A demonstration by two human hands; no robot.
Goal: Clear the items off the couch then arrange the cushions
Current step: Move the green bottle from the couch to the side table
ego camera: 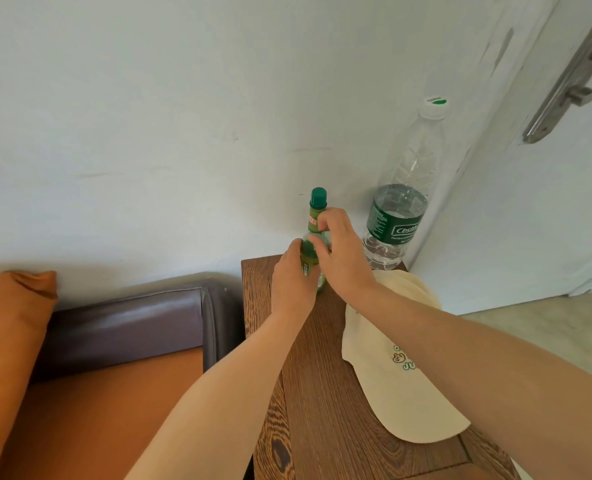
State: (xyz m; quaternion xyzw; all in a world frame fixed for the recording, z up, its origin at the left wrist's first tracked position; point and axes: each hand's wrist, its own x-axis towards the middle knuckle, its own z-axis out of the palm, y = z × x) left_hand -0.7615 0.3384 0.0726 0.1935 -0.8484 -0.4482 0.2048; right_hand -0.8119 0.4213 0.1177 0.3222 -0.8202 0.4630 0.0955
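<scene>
A pale wall [183,116] fills the upper view, with a white door [547,209] at 2 o'clock. At 8 o'clock sits the couch [121,341], its dark back and arm framing an orange seat, with an orange cushion [7,341] leaning at its left edge. Just beside the couch arm, at 6 o'clock, stands a wooden table [322,410]. A cream cap [401,386] lies on the table's right side, partly under the right forearm. At 1 o'clock a clear water bottle [401,202] stands upright by the wall. Near centre, both hands meet over the table's far end: the right hand [343,254] pinches a green-capped bottle [317,211], and the left hand [292,282] grips a second small green bottle [308,261] just in front.
</scene>
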